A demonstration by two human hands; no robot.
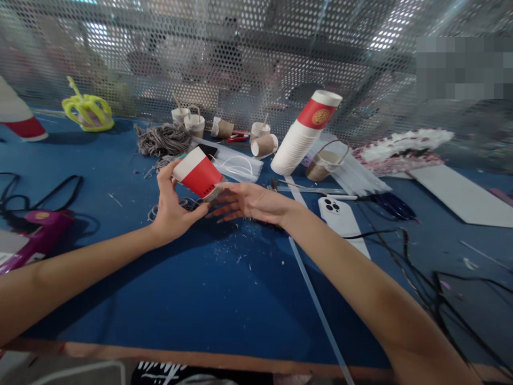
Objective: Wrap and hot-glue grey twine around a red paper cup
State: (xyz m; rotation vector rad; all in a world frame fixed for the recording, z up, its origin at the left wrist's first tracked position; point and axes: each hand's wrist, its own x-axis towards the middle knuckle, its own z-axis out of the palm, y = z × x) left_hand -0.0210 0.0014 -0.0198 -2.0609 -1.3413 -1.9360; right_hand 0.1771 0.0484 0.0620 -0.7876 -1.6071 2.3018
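Note:
My left hand [170, 206] is closed around a red and white paper cup [199, 172], which it holds tilted above the blue table. Its fingers go behind the cup and its thumb reaches toward the base. Beside the base is my right hand [244, 200], fingers stretched and spread; its index finger and thumb area come close to the cup, but whether they touch it I cannot tell. Thin grey cord [184, 206] lies loosely under the cup. A bundle of thick grey yarn [162, 140] sits behind my left hand.
A tall leaning stack of paper cups [300, 139] stands beyond my right hand, by a small twine-wrapped basket [324, 160]. White phone [340, 214], clear glue sticks [240, 163] and black cables [404, 256] lie around. A purple device [44, 235] is at left. Perforated metal mesh [240, 59] rises behind.

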